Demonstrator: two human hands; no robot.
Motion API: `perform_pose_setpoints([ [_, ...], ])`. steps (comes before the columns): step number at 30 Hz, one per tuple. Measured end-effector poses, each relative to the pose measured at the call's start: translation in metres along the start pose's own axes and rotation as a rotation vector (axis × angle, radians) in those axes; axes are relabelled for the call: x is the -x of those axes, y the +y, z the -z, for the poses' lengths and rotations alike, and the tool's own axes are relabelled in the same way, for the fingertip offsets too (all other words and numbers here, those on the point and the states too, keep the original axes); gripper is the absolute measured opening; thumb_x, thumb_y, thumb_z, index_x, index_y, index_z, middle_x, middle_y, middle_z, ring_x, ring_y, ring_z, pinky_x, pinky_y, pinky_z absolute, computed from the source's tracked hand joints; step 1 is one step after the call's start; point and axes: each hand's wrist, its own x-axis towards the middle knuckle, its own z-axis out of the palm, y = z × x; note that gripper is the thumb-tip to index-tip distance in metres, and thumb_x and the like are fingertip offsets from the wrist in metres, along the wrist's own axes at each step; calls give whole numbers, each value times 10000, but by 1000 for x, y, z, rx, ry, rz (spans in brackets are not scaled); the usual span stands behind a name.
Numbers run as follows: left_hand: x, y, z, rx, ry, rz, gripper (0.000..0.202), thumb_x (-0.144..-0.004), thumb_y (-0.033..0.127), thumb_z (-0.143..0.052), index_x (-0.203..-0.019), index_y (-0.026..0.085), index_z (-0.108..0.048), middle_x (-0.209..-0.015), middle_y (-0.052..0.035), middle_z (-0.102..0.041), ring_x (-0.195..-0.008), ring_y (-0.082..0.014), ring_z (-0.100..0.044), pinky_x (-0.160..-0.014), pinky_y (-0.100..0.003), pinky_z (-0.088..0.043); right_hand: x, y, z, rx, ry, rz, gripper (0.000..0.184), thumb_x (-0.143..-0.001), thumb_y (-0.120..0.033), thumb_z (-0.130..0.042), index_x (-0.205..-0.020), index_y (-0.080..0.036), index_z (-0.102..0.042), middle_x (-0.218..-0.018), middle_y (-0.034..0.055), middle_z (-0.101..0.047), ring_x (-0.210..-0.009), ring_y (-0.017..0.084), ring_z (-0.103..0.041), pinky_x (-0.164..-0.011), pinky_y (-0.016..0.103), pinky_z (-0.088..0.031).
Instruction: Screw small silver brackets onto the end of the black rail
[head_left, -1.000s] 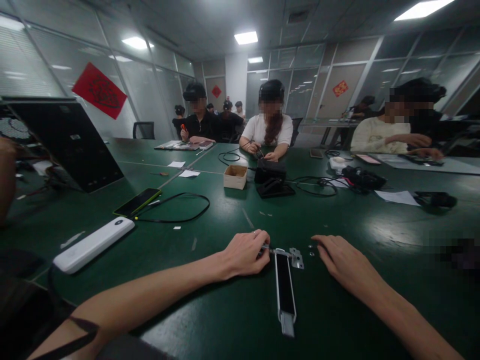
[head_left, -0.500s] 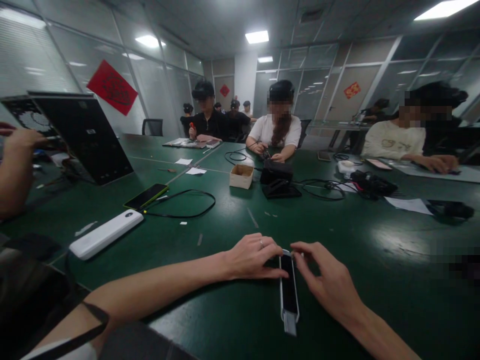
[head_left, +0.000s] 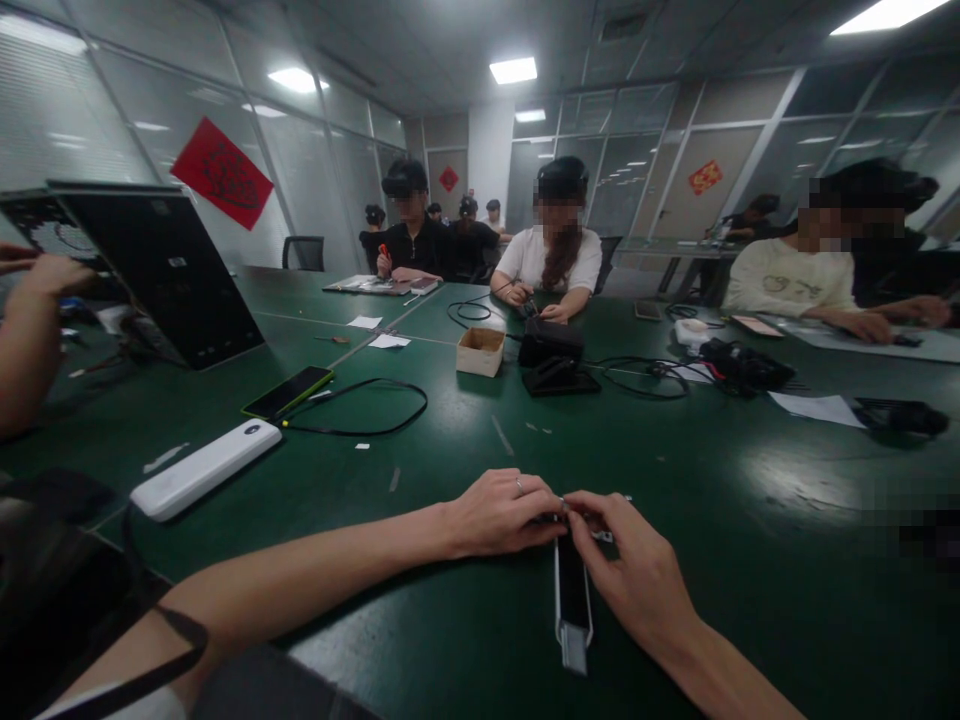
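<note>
A slim black device with a white rim (head_left: 573, 580) lies lengthwise on the green table in front of me, a flat grey piece (head_left: 574, 648) sticking out of its near end. My left hand (head_left: 510, 512), with a ring, is closed at the far end of the device, its fingertips touching that edge. Right beside it my right hand (head_left: 634, 555) is closed, thumb and forefinger pinched at the same end. What sits between its fingertips is hidden. Small pale bits show under and beyond the right fingers, too small to name.
A white power bank (head_left: 206, 470), a green-edged phone (head_left: 289, 391) and a looped black cable (head_left: 375, 432) lie left. Ahead are a small open box (head_left: 480, 355) and a black stand (head_left: 555, 360). A computer case (head_left: 161, 275) stands far left. Several people sit around the table.
My right hand has moved left and in to the device's far end. My left thumb has drawn back from the screen, and the fingers of both hands have closed together there.
</note>
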Motion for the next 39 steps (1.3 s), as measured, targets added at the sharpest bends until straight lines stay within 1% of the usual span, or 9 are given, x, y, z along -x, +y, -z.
perform_pose_setpoints([
  [5, -1, 2, 0, -28, 40, 2, 218, -907, 283, -429, -913, 160, -608, -835, -42, -691, -693, -126, -634, -662, -231, -494, 2, 0, -3, -37, 15, 1, 146, -897, -207, -467, -959, -172, -594, -791, 46, -631, -686, 143, -605, -607, 256, -530],
  [9, -1, 2, -1, -11, 78, 7, 200, -892, 240, -428, -938, 156, -603, -847, -42, -690, -715, -124, -640, -667, -229, -503, 2, 0, -2, -38, 25, -5, 146, -892, -219, -474, -945, -171, -601, -772, 42, -629, -662, 141, -599, -594, 254, -526],
  [15, 0, 0, -3, -7, 63, 1, 214, -902, 304, -463, -954, 160, -613, -876, -47, -684, -722, -127, -644, -668, -234, -509, 2, 0, -3, -53, 13, -68, 171, -898, -270, -460, -930, -188, -607, -763, 44, -635, -639, 146, -603, -559, 257, -527],
  [20, 1, 0, -3, -30, 80, 6, 210, -910, 270, -449, -971, 164, -619, -875, -48, -674, -723, -127, -642, -659, -231, -515, 0, 1, -3, -35, 27, -67, 184, -901, -289, -455, -912, -190, -610, -742, 43, -631, -616, 141, -597, -547, 254, -521],
  [26, 3, -2, -8, -7, 94, 27, 186, -884, 245, -480, -971, 162, -622, -874, -47, -680, -731, -124, -646, -691, -229, -528, 2, 1, -2, -26, 8, -74, 193, -900, -310, -468, -914, -187, -617, -733, 32, -643, -603, 133, -608, -559, 249, -534],
  [30, 2, -2, -7, -1, 118, 2, 182, -885, 248, -485, -949, 150, -625, -842, -47, -690, -709, -128, -655, -671, -227, -538, 1, -1, -2, -55, 11, -75, 202, -902, -325, -477, -907, -185, -622, -751, 35, -664, -623, 133, -630, -571, 240, -548],
  [32, 2, -1, -6, -3, 106, -6, 188, -895, 260, -482, -939, 147, -626, -833, -49, -694, -699, -126, -657, -663, -224, -543, 1, -1, -2, -61, 11, -76, 208, -903, -332, -477, -899, -187, -626, -740, 32, -670, -616, 134, -635, -562, 237, -547],
  [35, 3, -1, -5, -19, 84, 6, 197, -907, 280, -487, -935, 149, -631, -839, -53, -698, -706, -127, -661, -680, -233, -550, 0, 0, -2, -57, 16, -72, 213, -898, -340, -479, -886, -190, -630, -737, 30, -676, -609, 135, -639, -555, 238, -545],
  [39, 3, -1, -6, -20, 114, 12, 187, -898, 261, -496, -948, 156, -643, -849, -50, -699, -714, -126, -660, -700, -238, -554, 0, 0, -2, -69, 11, -75, 209, -899, -334, -482, -884, -188, -631, -742, 31, -678, -619, 135, -641, -564, 239, -547],
])
